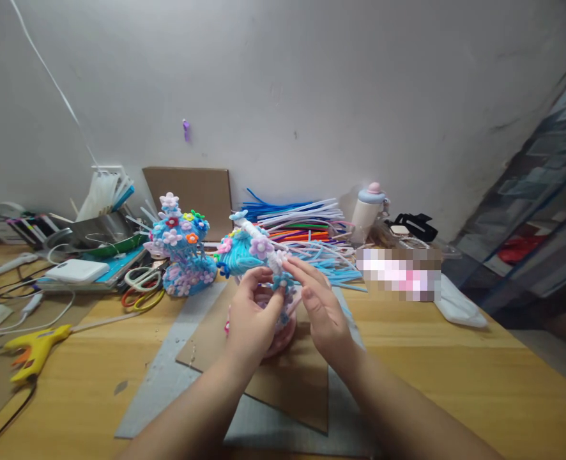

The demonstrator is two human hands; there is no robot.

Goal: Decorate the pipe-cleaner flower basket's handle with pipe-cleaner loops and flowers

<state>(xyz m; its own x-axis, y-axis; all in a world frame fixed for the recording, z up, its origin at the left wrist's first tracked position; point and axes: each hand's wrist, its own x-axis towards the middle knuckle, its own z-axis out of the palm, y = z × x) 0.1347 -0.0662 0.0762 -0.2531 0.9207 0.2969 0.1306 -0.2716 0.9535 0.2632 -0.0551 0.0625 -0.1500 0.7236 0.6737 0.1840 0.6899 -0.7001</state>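
Note:
A pipe-cleaner flower ornament (247, 255) stands in front of me, with a light-blue yarn-like body, small lilac, white and blue flowers, and a round pink base (285, 340). My left hand (252, 316) is closed round its flowered right side, the thumb pressed near a small blue flower (282, 281). My right hand (328, 316) has its fingers stretched out, their tips touching or nearly touching a white flower (279, 259) at the top right. Part of the ornament is hidden behind my hands. Beneath it lies a piece of brown cardboard (292, 402) on a grey mat (156, 390).
A similar flowered ornament (172, 241) stands at left, beside scissors (143, 280). A yellow glue gun (38, 350) lies on the wooden table (455, 383). Coloured pipe cleaners (306, 217) are piled behind; a white bottle (367, 214) stands near the wall.

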